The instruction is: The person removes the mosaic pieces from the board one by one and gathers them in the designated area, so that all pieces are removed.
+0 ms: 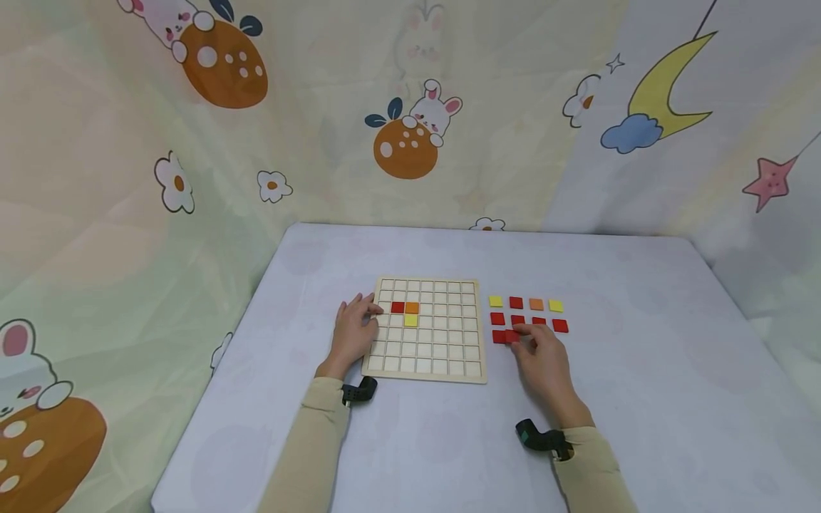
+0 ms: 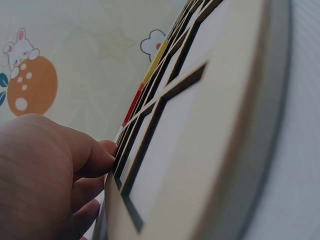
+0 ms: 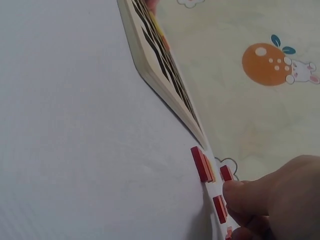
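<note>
On the table lies a square wooden grid board (image 1: 449, 330). Three tiles sit in its cells: a red tile (image 1: 398, 308), an orange tile (image 1: 412, 308) directly to its right and a yellow tile (image 1: 411, 320) below the orange one. My left hand (image 1: 354, 331) holds the board's left edge, fingertips at the rim in the left wrist view. To the right of the board, my right hand (image 1: 544, 360) pinches a small red square tile (image 1: 511, 335) between thumb and fingers. That tile overlaps another red tile (image 1: 497, 337) in the head view.
Loose tiles lie in rows right of the board. The back row has a yellow tile (image 1: 495, 301), a red tile (image 1: 516, 303), an orange tile (image 1: 536, 304) and another yellow tile (image 1: 556, 306). Several red ones are in front. A printed curtain (image 1: 513, 171) hangs behind the table.
</note>
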Tool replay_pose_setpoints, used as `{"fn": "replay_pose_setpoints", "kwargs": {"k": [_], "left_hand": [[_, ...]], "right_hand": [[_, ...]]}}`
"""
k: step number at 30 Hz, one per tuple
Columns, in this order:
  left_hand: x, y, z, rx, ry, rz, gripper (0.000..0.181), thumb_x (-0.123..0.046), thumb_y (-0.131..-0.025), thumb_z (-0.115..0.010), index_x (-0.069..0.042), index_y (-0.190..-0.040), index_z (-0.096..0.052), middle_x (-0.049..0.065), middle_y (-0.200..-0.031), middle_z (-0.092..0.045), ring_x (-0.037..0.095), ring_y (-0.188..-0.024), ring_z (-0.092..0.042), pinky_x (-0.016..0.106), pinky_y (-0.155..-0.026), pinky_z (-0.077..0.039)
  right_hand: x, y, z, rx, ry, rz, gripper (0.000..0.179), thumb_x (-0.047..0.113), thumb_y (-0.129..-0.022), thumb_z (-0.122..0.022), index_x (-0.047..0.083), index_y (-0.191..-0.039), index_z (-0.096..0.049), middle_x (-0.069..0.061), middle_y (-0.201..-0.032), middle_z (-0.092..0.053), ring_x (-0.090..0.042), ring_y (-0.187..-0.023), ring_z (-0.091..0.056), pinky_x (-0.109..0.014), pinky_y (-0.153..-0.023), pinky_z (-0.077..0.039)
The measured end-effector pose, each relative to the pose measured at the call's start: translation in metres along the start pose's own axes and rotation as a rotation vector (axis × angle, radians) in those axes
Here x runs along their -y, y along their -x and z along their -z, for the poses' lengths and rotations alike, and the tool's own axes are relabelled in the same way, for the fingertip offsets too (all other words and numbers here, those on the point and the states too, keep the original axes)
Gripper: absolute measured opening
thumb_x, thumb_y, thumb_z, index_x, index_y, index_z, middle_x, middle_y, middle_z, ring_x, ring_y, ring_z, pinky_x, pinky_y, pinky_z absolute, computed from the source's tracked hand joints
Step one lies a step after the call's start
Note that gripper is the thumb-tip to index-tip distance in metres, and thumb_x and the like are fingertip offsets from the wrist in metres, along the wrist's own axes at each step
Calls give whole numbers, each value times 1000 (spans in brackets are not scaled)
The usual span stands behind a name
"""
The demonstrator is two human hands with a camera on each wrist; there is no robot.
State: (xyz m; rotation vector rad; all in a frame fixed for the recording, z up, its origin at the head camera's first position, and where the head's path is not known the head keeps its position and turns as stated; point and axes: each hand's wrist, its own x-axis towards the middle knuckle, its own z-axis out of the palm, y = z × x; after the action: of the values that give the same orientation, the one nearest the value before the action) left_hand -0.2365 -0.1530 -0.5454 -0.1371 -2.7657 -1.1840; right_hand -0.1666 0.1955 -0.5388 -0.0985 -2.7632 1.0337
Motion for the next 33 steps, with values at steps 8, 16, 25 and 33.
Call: {"fn": "replay_pose_setpoints", "kwargs": {"k": [8, 16, 25, 33], "left_hand": [[2, -1, -1, -1, 0, 3, 21, -7, -92, -51, -13, -101, -69, 6, -147, -49, 25, -145, -30, 42, -122, -3], [1, -1, -1, -2, -6, 2, 21, -7, -92, -51, -12, -101, -69, 7, -147, -48, 25, -145, -29, 43, -122, -3], [1, -2, -1, 1, -7, 9, 21, -7, -92, -51, -12, -102, -68, 7, -148, -48, 25, -145, -28, 42, -123, -3], [0, -1, 0, -1, -7, 1, 20, -6, -91, -52, -12, -101, -69, 8, -147, -49, 26, -145, -30, 43, -122, -3]], "right_hand": [[-1, 0, 7, 9, 10, -31, 36, 11, -91, -67, 5, -127, -61, -16, -122, -57, -33, -106, -53, -49, -87, -56], [-6, -2, 9, 16, 21, -38, 38, 9, -91, -67, 4, -128, -61, -17, -123, -57, -34, -109, -53, -51, -90, -55], [-8, -2, 10, 1, 21, -37, 36, 6, -90, -68, 1, -125, -62, -18, -118, -58, -32, -102, -53, -48, -87, -55], [-9, -3, 10, 6, 17, -53, 37, 6, -90, -67, 1, -126, -61, -18, -118, -56, -31, -103, -52, -47, -87, -55]]}}
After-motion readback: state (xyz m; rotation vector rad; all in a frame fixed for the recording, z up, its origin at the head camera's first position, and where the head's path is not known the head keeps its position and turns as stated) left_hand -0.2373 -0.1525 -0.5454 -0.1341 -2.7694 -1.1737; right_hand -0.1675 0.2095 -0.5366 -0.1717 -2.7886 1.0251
